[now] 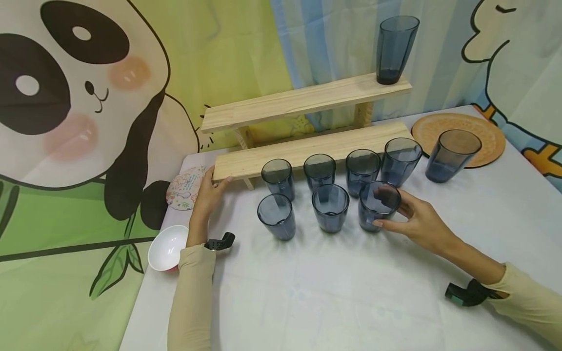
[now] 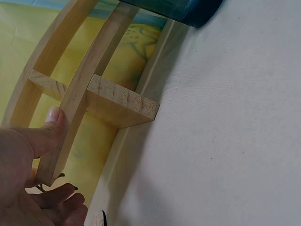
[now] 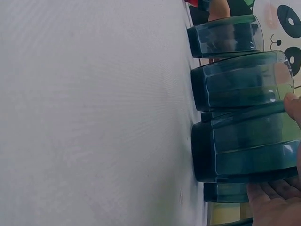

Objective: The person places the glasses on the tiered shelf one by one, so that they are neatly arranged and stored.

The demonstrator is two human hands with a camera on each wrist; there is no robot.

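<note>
My left hand (image 1: 207, 196) grips the left end of a two-step wooden shelf (image 1: 263, 162). In the left wrist view, the thumb (image 2: 55, 123) lies on the lower board and the other fingers curl near its end. On the right, my right hand (image 1: 423, 225) holds a blue-tinted glass tumbler (image 1: 378, 207) near its rim, thumb on the near side and fingers behind. That tumbler (image 3: 249, 149) stands upright, its base seemingly on the table. Two more tumblers, in the middle (image 1: 331, 209) and at left (image 1: 277, 217), share its front row.
Behind stand several similar tumblers (image 1: 319, 171), close to the shelf. Another tumbler (image 1: 452, 156) is at the right by a round woven mat (image 1: 491, 139). One tumbler (image 1: 395, 51) tops the upper board. A white bowl (image 1: 168, 247) and a patterned round mat (image 1: 184, 190) lie at left.
</note>
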